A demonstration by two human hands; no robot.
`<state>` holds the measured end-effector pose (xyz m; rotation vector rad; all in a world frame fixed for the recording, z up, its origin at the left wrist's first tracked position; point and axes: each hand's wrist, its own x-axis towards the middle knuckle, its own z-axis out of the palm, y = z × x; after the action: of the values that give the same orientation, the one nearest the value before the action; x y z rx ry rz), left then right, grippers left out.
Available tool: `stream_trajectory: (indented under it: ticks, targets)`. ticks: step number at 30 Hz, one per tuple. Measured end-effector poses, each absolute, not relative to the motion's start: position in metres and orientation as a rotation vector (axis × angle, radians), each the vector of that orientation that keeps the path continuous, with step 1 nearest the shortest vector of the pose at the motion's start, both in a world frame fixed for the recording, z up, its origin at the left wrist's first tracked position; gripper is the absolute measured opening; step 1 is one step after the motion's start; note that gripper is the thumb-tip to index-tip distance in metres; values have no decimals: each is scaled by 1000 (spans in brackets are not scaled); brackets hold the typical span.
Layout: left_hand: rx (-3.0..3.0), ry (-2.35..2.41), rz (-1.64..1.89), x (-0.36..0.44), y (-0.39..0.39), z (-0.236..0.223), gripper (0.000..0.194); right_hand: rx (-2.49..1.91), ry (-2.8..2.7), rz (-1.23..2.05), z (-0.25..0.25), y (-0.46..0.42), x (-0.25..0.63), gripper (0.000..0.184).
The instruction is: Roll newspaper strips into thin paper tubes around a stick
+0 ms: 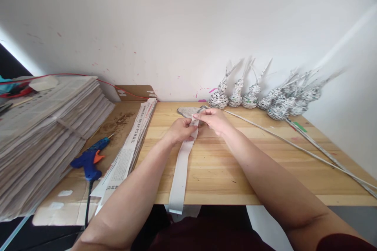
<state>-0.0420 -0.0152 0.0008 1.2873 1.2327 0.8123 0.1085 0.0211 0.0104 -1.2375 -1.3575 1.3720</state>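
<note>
A long narrow strip of newspaper runs from the table's front edge back to my hands. My left hand pinches the strip's far end, fingers closed. My right hand pinches the same end from the right, fingers pressed together. Just behind my hands lies a small flat woven paper piece on the wooden table.
A tall stack of newspapers fills the left. A blue glue gun lies beside a pile of cut paper strips. Several woven paper figures stand along the back wall. Long rolled paper sticks lie at right.
</note>
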Motion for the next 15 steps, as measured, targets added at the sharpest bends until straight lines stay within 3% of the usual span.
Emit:
stream_trajectory:
  ticks: [7,15]
  targets:
    - [1260,1214,766,-42,-17,6,29,-1182,-1342,1403,10,19,105,41]
    - [1290,1200,828,-40,-18,3,47,-1149,-1363,1358,4,20,101,44]
